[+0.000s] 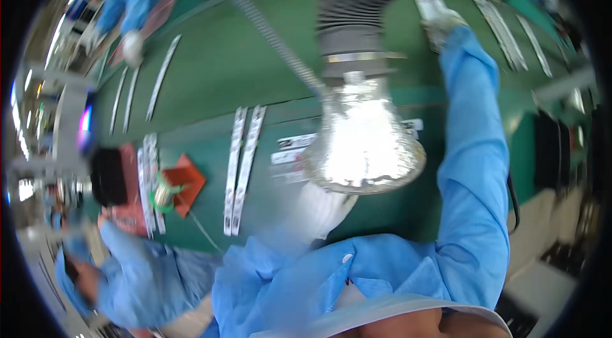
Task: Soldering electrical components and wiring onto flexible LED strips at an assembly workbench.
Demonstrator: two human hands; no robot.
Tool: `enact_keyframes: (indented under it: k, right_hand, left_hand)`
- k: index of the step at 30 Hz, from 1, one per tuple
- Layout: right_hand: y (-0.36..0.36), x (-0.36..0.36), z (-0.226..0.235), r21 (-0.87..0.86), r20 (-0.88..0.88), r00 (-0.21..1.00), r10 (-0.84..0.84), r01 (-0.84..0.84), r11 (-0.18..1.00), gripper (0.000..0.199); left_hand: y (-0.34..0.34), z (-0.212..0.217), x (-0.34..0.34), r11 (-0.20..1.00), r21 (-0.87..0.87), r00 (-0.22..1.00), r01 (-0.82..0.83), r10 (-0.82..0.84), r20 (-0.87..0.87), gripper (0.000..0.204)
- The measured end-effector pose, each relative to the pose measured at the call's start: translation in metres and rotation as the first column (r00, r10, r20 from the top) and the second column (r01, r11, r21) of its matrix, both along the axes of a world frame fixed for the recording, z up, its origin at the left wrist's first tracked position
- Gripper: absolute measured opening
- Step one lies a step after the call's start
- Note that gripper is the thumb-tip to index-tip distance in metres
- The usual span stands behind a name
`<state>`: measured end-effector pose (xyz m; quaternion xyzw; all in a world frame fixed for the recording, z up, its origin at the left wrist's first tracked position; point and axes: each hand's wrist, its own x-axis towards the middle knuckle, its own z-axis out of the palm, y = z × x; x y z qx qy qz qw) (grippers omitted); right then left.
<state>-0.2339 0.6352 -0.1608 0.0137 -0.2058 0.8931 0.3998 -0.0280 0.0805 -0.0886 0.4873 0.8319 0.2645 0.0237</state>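
Note:
My right arm stretches far across the bench, and my white-gloved right hand (450, 21) closes on a bundle of pale narrow strips (428, 3) on the green belt. My left hand (324, 210), also gloved in white, is close to my body, just below the rim of the foil-covered fume hood (366, 134). The hood hides part of its fingers, and whether it holds anything cannot be seen. Short white labelled strips (295, 142) lie left of the hood and partly under it. Two long white strips (234, 175) lie side by side farther left.
A ribbed grey duct (354, 3) hangs down to the hood. An orange stand (186, 179) bears a wire spool (164, 194) at left. More strips (503, 32) lie far right on the belt (268, 64). A co-worker (153, 274) sits at left; another's gloved hand (132, 48) is far left.

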Motion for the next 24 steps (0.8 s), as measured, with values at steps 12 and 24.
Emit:
enact_keyframes:
  k: [12, 24]
  right_hand:
    - [-0.063, 0.069, 0.068, 0.515, 0.541, -0.194, -0.818, -0.693, 0.505, 0.034]
    - [-0.109, 0.122, 0.122, 0.425, 0.378, -0.221, -0.899, -0.821, 0.381, 0.036]
  left_hand:
    - [0.002, -0.012, 0.014, 0.988, -0.091, 0.991, -0.124, 0.118, -0.068, 0.031]
    - [-0.001, -0.016, 0.008, 0.991, 0.135, 0.998, 0.023, -0.014, -0.067, 0.034]
